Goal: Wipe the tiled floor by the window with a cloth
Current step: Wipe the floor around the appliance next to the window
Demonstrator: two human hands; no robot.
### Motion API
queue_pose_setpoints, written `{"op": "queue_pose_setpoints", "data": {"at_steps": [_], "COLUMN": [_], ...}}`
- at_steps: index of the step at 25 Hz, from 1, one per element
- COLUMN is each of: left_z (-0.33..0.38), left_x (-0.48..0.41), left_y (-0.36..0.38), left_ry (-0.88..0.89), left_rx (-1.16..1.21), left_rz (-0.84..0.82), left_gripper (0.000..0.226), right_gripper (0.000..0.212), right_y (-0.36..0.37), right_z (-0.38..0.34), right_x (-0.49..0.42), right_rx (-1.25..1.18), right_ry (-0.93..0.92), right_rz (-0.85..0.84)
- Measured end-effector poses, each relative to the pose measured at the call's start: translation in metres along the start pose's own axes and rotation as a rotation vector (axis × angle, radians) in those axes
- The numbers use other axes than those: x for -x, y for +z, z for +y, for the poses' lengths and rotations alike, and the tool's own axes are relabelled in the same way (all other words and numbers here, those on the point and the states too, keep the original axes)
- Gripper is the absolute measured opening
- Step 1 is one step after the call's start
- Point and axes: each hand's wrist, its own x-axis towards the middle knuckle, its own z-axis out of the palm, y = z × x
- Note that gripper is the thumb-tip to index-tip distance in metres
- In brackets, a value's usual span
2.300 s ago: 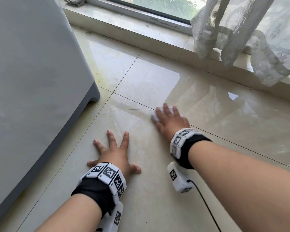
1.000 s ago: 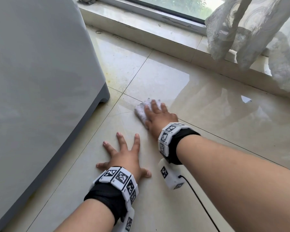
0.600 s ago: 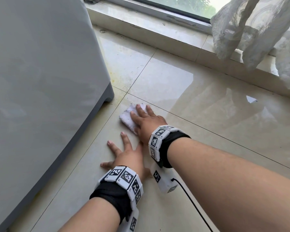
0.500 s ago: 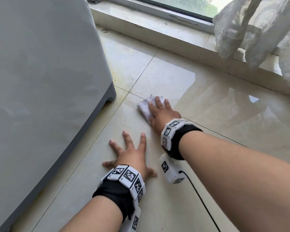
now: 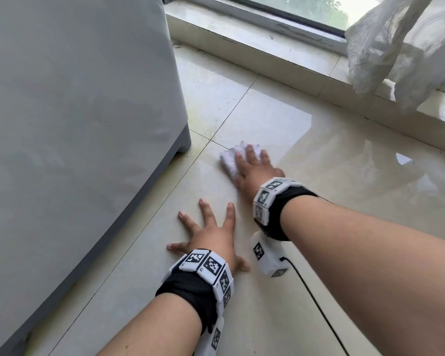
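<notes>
A small white cloth (image 5: 229, 160) lies flat on the glossy beige tiled floor (image 5: 319, 155), near a grout crossing. My right hand (image 5: 254, 169) presses down on the cloth with straight fingers and covers most of it. My left hand (image 5: 211, 237) rests flat on the floor nearer to me, its fingers spread wide and nothing under it. Both wrists wear black bands with white marker blocks.
A large grey appliance (image 5: 75, 124) stands close on the left, its foot near the cloth. A raised stone sill (image 5: 267, 47) runs below the window at the back. A white lace curtain (image 5: 401, 44) hangs at the upper right. A black cable (image 5: 316, 304) trails from my right wrist.
My right hand slid the cloth left and towards me, then pushed it forward again to the grout crossing. My left hand stayed planted on the floor. The view shifted a little to the left.
</notes>
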Motion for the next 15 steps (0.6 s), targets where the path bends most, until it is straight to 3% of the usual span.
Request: {"op": "queue_pose_setpoints", "data": {"at_steps": [4, 8, 10, 15], "left_z": [0.004, -0.002, -0.007, -0.014], "left_x": [-0.011, -0.017, -0.015, -0.011], "left_y": [0.005, 0.009, 0.009, -0.003], "left_ry": [-0.03, -0.046, -0.056, -0.02], "left_rx": [0.019, -0.009, -0.007, 0.037], "left_rz": [0.027, -0.025, -0.018, 0.012], "left_gripper": [0.074, 0.105, 0.108, 0.126], "right_gripper": [0.075, 0.07, 0.07, 0.061], "right_y": [0.019, 0.016, 0.019, 0.0], "right_z": [-0.045, -0.042, -0.043, -0.002], "right_x": [0.009, 0.001, 0.0, -0.016], "right_rx": [0.083, 0.112, 0.092, 0.024], "right_ry": [-0.29, -0.35, -0.342, -0.136], "right_rz": [-0.103, -0.159, -0.185, -0.085]}}
